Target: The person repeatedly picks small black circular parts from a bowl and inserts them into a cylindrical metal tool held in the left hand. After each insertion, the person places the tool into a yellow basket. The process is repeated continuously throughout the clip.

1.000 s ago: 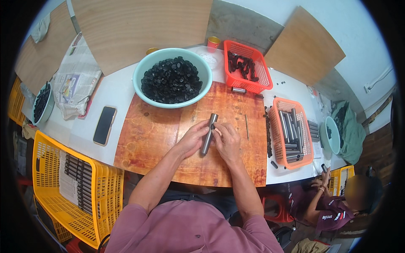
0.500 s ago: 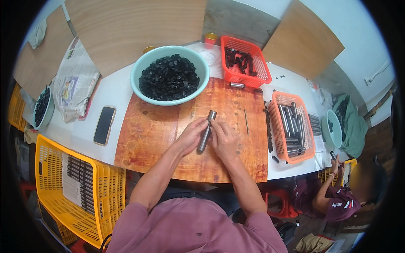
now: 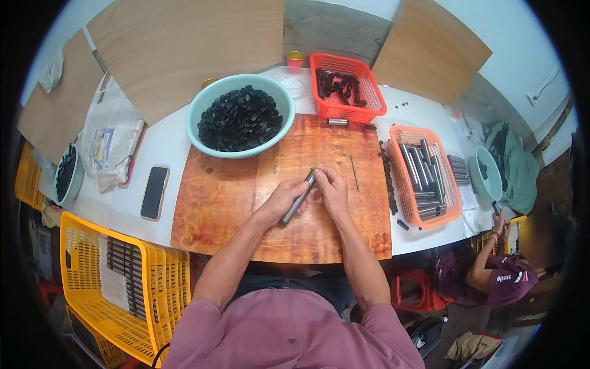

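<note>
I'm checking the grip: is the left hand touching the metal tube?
Touching. The head view shows the left hand wrapped around the metal tube, with no gap between them.

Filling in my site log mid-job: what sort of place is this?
Probably a small parts workshop: there's a bowl heaped with small black parts, an orange basket of metal cylinders, and a yellow crate of stacked rods.

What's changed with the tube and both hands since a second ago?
The metal tube now slants more, its far end leaning further right. The right hand has moved from the tube's side to its far end. Nothing was visibly let go. The left hand still holds the tube; the thin rod and phone lie where they were.
</note>
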The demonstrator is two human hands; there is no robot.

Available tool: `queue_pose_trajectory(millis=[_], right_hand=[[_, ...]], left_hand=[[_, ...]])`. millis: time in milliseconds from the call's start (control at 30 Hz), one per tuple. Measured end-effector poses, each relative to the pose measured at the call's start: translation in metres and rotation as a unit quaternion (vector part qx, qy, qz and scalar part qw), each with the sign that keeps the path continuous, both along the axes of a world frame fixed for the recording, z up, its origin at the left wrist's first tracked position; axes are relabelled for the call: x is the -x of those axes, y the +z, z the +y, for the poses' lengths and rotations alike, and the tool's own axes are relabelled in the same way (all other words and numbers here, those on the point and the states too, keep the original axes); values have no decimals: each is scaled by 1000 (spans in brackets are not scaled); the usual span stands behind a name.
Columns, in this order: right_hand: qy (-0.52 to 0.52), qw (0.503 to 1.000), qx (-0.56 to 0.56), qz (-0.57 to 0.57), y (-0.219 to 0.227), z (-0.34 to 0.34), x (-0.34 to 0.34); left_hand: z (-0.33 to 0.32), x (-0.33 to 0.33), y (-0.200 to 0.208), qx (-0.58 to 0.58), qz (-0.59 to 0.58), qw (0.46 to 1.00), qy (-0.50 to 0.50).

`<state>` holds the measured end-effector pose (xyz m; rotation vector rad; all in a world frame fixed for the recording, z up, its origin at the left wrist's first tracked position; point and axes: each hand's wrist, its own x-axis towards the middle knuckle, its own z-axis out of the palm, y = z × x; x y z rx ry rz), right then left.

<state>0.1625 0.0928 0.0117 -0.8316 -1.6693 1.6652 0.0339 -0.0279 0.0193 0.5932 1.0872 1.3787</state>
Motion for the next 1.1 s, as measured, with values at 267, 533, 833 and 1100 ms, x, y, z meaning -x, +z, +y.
queue_pose_trajectory(millis=[267, 533, 833, 1100], right_hand=[[53, 999, 7, 5, 10, 6, -7], [92, 995, 5, -24, 11, 17, -15], [87, 982, -92, -137, 19, 24, -13], [95, 990, -60, -83, 5, 21, -26]], left_hand=[[-5, -1, 0, -16, 149, 988, -18], [-13, -3, 17, -119, 556, 821, 47], [-3, -4, 5, -146, 736, 660, 44], [-2, -11, 7, -171, 696, 692, 92]])
